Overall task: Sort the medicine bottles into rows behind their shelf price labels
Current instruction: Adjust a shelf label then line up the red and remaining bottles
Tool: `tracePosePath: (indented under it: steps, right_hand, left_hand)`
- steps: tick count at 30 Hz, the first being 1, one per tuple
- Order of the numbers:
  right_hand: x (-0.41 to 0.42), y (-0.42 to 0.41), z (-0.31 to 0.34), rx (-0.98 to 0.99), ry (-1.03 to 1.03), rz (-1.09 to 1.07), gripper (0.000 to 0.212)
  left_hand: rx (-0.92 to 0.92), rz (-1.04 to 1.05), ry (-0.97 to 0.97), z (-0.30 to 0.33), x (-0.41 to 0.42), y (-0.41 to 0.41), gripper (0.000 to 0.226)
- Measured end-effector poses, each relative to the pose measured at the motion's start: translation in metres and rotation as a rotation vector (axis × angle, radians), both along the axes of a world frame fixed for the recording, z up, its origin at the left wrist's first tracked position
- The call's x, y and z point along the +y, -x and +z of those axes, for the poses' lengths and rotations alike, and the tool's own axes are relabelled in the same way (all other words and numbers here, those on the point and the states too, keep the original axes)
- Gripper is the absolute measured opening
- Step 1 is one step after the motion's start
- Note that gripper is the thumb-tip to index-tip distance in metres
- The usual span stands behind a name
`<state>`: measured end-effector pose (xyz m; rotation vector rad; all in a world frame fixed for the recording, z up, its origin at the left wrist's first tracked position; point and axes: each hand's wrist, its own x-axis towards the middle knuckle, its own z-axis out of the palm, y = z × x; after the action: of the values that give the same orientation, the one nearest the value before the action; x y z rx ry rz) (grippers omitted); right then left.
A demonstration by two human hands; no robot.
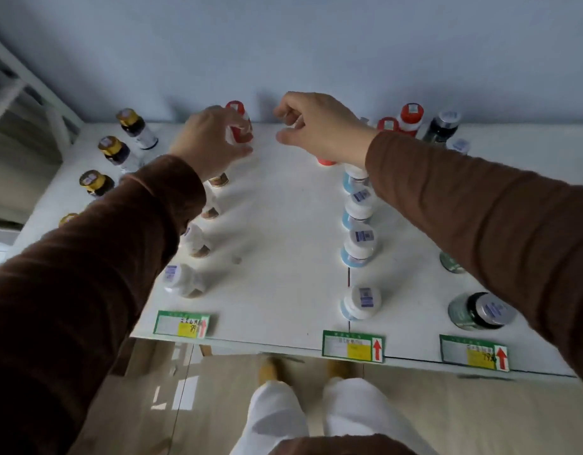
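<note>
Your left hand [207, 142] grips a red-capped bottle [239, 124] at the far edge of the white tabletop [283, 241]. Your right hand [319, 126] hovers near it with fingers curled; I cannot tell if it holds anything. White bottles with blue bases [359, 247] stand in a row behind the middle price label [353, 347]. White-capped bottles [181, 280] stand behind the left price label [181, 324]. Contents are not visible.

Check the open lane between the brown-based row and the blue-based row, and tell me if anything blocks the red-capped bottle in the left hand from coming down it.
Nothing visible blocks it. The left hand grips the red-capped bottle at the back, and the lane runs bare to the front edge.
</note>
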<state>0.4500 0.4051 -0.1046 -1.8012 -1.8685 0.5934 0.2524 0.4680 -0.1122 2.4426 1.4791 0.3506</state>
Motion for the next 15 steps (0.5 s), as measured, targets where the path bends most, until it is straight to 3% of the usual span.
tracePosePath:
  steps: [15]
  right_hand:
    - [0.145,0.060,-0.052,-0.117,0.095,-0.158,0.053]
  left_hand:
    - [0.050,-0.113,-0.008,-0.045,0.167,0.035,0.031]
